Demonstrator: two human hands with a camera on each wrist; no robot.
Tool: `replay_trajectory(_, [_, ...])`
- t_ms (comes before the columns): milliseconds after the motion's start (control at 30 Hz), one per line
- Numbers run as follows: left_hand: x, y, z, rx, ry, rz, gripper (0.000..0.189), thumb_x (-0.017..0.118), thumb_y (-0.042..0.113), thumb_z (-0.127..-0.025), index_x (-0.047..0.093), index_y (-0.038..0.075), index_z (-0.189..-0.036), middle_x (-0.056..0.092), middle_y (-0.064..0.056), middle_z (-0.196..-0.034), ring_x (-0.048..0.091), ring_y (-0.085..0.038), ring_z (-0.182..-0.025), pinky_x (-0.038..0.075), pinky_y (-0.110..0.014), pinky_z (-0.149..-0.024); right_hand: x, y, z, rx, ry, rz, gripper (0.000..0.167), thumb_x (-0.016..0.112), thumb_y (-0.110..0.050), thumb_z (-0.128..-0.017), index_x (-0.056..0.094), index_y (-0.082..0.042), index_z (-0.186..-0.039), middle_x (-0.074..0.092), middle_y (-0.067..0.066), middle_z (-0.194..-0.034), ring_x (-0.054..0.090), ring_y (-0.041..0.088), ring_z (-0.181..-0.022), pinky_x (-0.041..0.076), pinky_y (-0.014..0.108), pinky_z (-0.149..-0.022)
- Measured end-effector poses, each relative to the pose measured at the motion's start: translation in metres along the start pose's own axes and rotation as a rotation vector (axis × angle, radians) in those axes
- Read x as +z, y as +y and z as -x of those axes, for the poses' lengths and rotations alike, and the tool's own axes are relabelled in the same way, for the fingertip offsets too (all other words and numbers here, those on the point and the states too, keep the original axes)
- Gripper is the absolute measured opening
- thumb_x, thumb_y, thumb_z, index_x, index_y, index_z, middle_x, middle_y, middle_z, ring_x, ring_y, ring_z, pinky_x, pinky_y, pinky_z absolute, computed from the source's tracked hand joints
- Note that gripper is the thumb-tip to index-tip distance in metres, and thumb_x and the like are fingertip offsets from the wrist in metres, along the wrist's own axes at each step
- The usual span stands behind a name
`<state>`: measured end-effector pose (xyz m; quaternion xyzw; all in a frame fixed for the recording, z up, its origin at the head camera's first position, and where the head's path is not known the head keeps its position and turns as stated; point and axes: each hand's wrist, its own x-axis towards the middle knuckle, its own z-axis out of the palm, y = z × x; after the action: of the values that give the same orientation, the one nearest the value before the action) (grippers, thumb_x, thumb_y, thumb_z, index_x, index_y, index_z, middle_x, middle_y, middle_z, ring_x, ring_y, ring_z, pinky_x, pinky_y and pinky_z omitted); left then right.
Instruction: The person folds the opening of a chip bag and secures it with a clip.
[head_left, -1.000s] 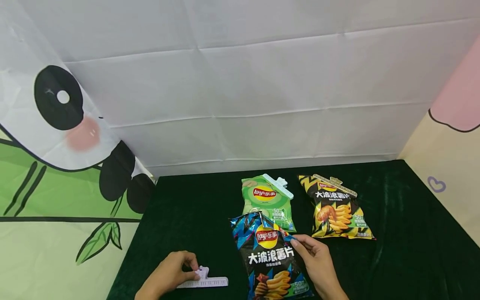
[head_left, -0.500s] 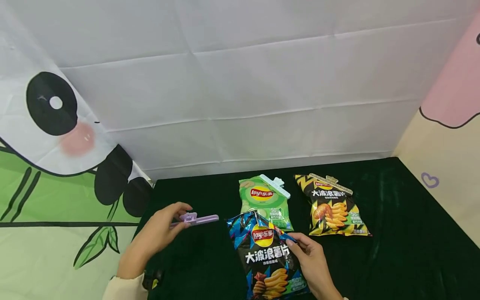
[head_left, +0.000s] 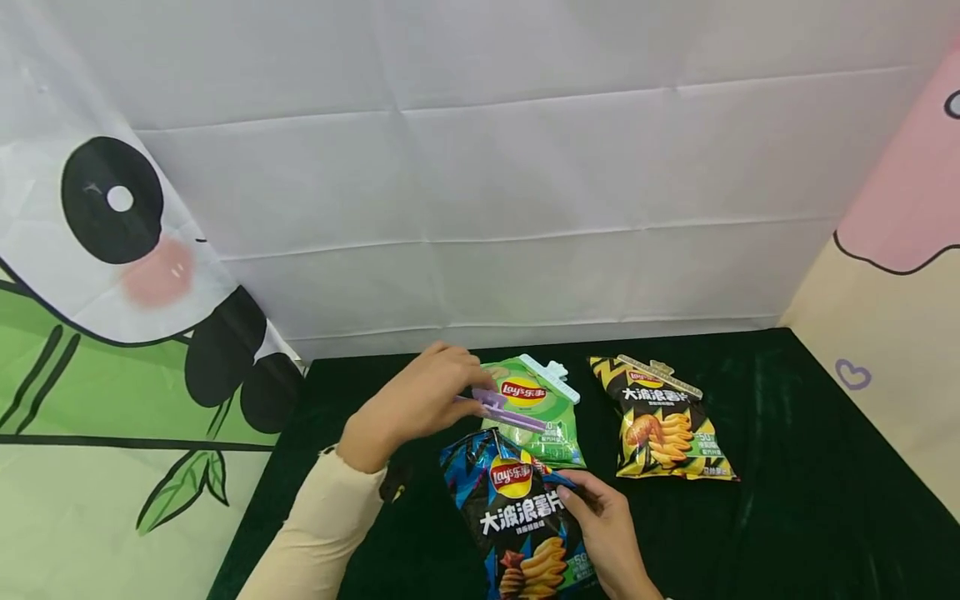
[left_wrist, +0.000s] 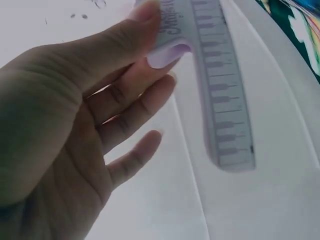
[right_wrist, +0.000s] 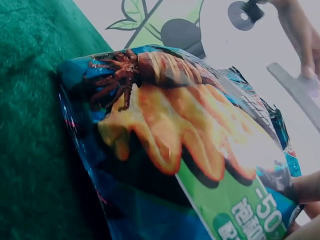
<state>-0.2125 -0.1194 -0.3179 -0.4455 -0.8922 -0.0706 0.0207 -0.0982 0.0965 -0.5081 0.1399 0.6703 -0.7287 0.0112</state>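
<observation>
In the head view my left hand (head_left: pixel 420 404) pinches the handles of a purple sealing clip (head_left: pixel 519 417), thumb on one side and fingers on the other. The clip hangs just above the top edge of a blue-and-black chip bag (head_left: pixel 517 521), apart from it. Up close in the left wrist view, the clip (left_wrist: pixel 220 95) shows ruler-like marks along its bar. My right hand (head_left: pixel 606 529) pinches the upper right edge of that bag, whose top looks folded there. In the right wrist view, the bag (right_wrist: pixel 170 130) stands tilted, its printed front towards the camera.
Behind lies a green chip bag (head_left: pixel 517 371) with a pale blue clip (head_left: pixel 553 379) across its top corner. To the right is a black-and-yellow chip bag (head_left: pixel 663 429) with a translucent clip (head_left: pixel 660 377). Dark green cloth (head_left: pixel 795 467) covers the table; printed walls stand around it.
My left hand has lifted the purple clip off the cloth and carried it up and right, to above the blue-and-black bag. My right hand keeps its pinch on the bag, shifting slightly left.
</observation>
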Motion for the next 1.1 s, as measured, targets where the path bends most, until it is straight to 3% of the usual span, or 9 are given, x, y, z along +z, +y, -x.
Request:
replay_trajectory(233, [0.006, 0.023, -0.03, 0.047, -0.162, -0.024, 0.019, 0.076, 0.03, -0.09, 0.078, 0.019, -0.105, 0.078, 0.007, -0.105, 0.064, -0.014, -0.104, 0.044, -0.04, -0.105, 0.008, -0.001, 0.0, 0.025, 0.006, -0.026, 0.024, 0.065, -0.003, -0.095, 0.072, -0.003, -0.118, 0.069, 0.011, -0.12, 0.066, 0.018, -0.098, 0.058, 0.029, -0.078])
replay_trajectory(467, [0.016, 0.029, -0.037, 0.03, -0.253, -0.015, 0.012, 0.077, 0.03, -0.09, 0.079, 0.022, -0.099, 0.077, 0.009, -0.098, 0.062, -0.011, -0.097, 0.042, -0.037, -0.106, 0.011, -0.002, -0.001, -0.035, 0.039, -0.123, 0.026, 0.07, 0.002, -0.09, 0.061, 0.003, -0.114, 0.076, 0.003, -0.099, 0.067, 0.007, -0.095, 0.056, 0.021, -0.08])
replay_trajectory(667, [0.023, 0.03, -0.036, 0.011, -0.297, -0.002, 0.012, 0.077, 0.031, -0.09, 0.079, 0.023, -0.099, 0.077, 0.012, -0.095, 0.056, -0.011, -0.096, 0.039, -0.042, -0.114, 0.011, -0.002, -0.002, -0.039, 0.018, -0.17, 0.031, 0.068, 0.007, -0.09, 0.053, 0.003, -0.117, 0.077, -0.003, -0.092, 0.068, 0.004, -0.093, 0.057, 0.021, -0.08])
replay_trajectory(900, [0.031, 0.029, -0.037, 0.012, -0.315, 0.01, 0.014, 0.076, 0.033, -0.09, 0.079, 0.024, -0.099, 0.078, 0.012, -0.1, 0.065, -0.008, -0.102, 0.038, -0.042, -0.115, 0.01, -0.001, -0.003, -0.01, 0.014, -0.195, 0.034, 0.067, 0.008, -0.091, 0.051, 0.006, -0.121, 0.077, -0.004, -0.094, 0.07, 0.006, -0.095, 0.058, 0.021, -0.081])
replay_trajectory(1100, [0.036, 0.024, -0.034, 0.001, -0.315, 0.046, 0.013, 0.076, 0.032, -0.09, 0.078, 0.024, -0.1, 0.078, 0.013, -0.097, 0.066, -0.003, -0.096, 0.035, -0.045, -0.118, 0.01, 0.0, -0.005, 0.042, -0.02, -0.231, 0.035, 0.068, 0.006, -0.09, 0.052, 0.003, -0.121, 0.077, 0.001, -0.099, 0.071, 0.01, -0.097, 0.058, 0.023, -0.08])
